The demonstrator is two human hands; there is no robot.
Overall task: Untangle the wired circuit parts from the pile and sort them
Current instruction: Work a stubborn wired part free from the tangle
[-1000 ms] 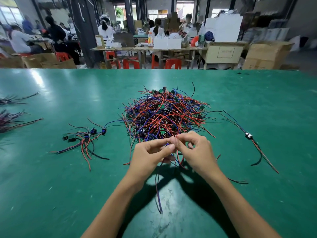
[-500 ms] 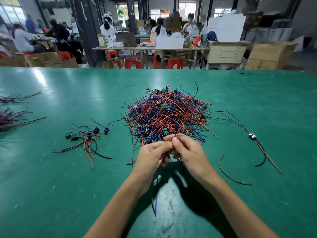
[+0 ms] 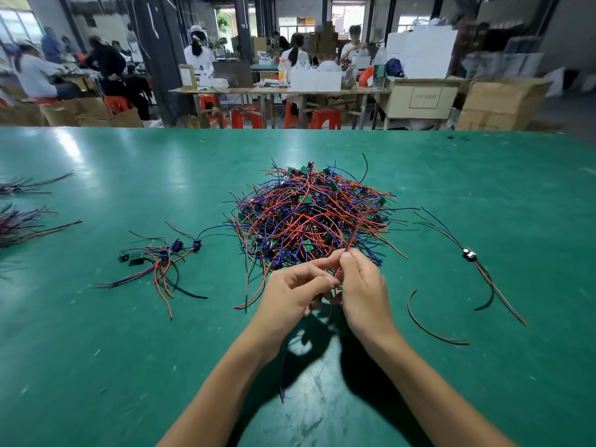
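Observation:
A tangled pile (image 3: 311, 217) of red, blue and black wires with small green circuit boards lies mid-table. At its near edge my left hand (image 3: 290, 295) and my right hand (image 3: 362, 285) meet, both pinching one wired part. A red wire (image 3: 350, 241) of that part runs up from my right fingertips over the pile. Another wire of it (image 3: 282, 372) hangs down below my hands. The part's board is hidden behind my fingers. A small group of freed parts (image 3: 161, 256) lies to the left.
The green table (image 3: 96, 366) carries a single wired part (image 3: 469, 254) at the right, a loose dark wire (image 3: 429, 327) near my right forearm and dark wire bundles (image 3: 19, 217) at the far left edge. Beyond the far edge people sit at benches with red stools and cardboard boxes.
My hands have stayed together at the pile's near edge. The red wire now sticks up from my right fingers, and the hanging wire below has swung.

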